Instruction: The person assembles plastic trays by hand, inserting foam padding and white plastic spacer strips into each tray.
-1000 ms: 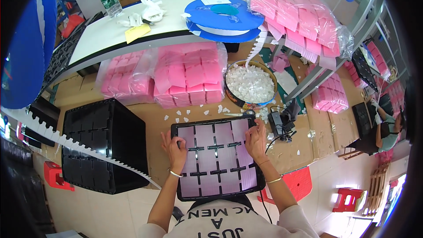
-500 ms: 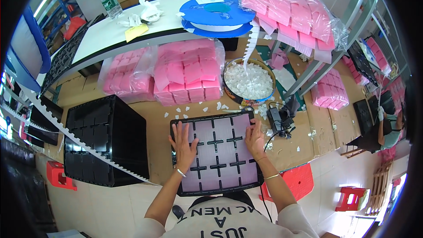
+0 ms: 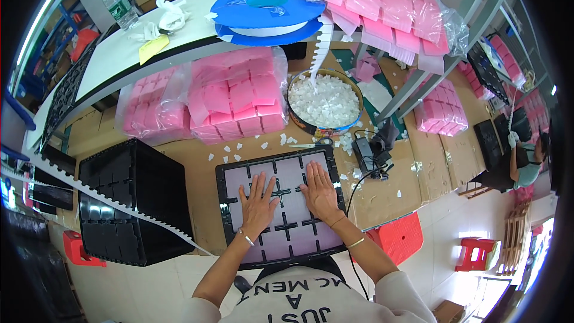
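A black divided tray (image 3: 225, 203) lies in front of me at the table's near edge, its cells filled with flat, pale pink-purple sheets (image 3: 293, 167). Black cross-shaped dividers stand up between the cells. My left hand (image 3: 258, 204) rests flat on the left middle of the tray, fingers stretched and pointing away from me. On the right side, my right hand (image 3: 321, 192) lies flat too, its fingers slightly spread over the upper right cells. Neither hand holds anything. The palms cover some of the sheets and dividers.
Stacked black trays (image 3: 161, 197) stand left, crossed by a toothed white strip (image 3: 119, 205). Behind are bagged pink pads (image 3: 239, 96), a tub of white scraps (image 3: 326, 100), scissors (image 3: 311, 145) and a black power adapter (image 3: 363, 154). A blue reel (image 3: 239, 9) sits on the shelf. A co-worker (image 3: 526, 164) is far right.
Both hands have moved inward from the tray's sides onto the sheets, the right one turning flat from the edge. The view has shifted slightly.
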`<state>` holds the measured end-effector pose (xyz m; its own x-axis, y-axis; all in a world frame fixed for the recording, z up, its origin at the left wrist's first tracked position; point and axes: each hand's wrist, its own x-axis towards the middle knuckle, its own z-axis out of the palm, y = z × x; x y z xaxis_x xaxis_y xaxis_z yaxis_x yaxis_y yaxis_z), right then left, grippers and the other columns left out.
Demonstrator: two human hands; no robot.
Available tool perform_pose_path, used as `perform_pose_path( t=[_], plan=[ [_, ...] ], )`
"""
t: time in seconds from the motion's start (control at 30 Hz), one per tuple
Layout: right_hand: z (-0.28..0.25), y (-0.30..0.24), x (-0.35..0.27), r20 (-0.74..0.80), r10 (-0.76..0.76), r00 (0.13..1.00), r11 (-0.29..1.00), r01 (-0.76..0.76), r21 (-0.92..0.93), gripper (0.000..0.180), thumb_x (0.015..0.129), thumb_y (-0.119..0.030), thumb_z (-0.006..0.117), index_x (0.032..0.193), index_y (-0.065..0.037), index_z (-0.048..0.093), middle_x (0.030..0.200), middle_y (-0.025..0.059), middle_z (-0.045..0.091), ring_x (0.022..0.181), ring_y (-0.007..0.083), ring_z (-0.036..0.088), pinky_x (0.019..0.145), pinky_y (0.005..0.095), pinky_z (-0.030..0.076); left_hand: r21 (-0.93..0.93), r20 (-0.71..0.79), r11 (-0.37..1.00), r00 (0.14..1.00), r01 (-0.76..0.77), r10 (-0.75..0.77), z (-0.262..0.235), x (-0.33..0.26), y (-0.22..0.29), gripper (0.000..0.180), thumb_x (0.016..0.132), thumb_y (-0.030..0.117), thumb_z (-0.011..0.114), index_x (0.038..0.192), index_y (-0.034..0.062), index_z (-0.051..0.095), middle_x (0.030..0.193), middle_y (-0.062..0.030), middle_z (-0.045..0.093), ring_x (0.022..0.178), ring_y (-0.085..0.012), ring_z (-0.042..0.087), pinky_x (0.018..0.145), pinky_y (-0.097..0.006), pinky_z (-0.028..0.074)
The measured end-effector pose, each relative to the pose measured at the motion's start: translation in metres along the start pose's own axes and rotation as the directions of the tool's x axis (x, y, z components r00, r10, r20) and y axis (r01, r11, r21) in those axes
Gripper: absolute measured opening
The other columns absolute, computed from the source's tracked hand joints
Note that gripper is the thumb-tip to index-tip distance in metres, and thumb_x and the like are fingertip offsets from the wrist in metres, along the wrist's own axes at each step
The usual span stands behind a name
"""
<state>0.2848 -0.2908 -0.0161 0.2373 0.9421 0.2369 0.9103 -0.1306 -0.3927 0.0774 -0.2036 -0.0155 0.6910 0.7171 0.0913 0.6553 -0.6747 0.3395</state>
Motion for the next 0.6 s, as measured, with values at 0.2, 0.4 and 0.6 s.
perform_pose_path(
  t=[0.2,0.4,0.6],
  plan=[
    [0.002,0.004,0.008,0.029,0.069,0.997,0.997,-0.068,-0.039,0.066,0.1,-0.032,0.054,0.145,0.012,0.035,0.152,0.0298,0.036,0.144,0.0406,0.034,0.119,0.0466,0.027,-0.1,-0.007,0.993,0.998,0.065,-0.066,-0.01,0.003,0.0,0.062,0.1,0.033,0.054,0.156,0.0171,0.033,0.165,-0.0099,0.022,0.151,-0.0299,0.022,0.114,-0.067,0.015],
    [-0.019,0.022,0.015,0.021,0.159,0.987,0.962,-0.16,0.223,0.055,0.101,-0.024,0.052,0.144,0.008,0.04,0.15,0.0316,0.039,0.14,0.0444,0.038,0.113,0.0478,0.036,0.014,-0.152,0.984,0.973,0.175,-0.171,-0.01,-0.001,-0.04,0.069,0.1,0.031,0.052,0.159,0.012,0.023,0.166,-0.0097,0.02,0.152,-0.0314,0.019,0.117,-0.064,0.012],
    [-0.005,0.057,0.046,-0.29,0.166,0.943,0.983,-0.135,0.127,0.075,0.095,-0.034,0.065,0.15,0.003,0.031,0.144,0.0291,0.047,0.134,0.0445,0.045,0.112,0.0473,0.038,-0.05,-0.315,0.919,0.867,0.391,-0.386,-0.033,0.029,-0.076,0.091,0.089,0.049,0.066,0.159,0.0127,0.02,0.162,-0.0221,0.022,0.152,-0.0345,0.018,0.115,-0.066,0.016]
  ],
)
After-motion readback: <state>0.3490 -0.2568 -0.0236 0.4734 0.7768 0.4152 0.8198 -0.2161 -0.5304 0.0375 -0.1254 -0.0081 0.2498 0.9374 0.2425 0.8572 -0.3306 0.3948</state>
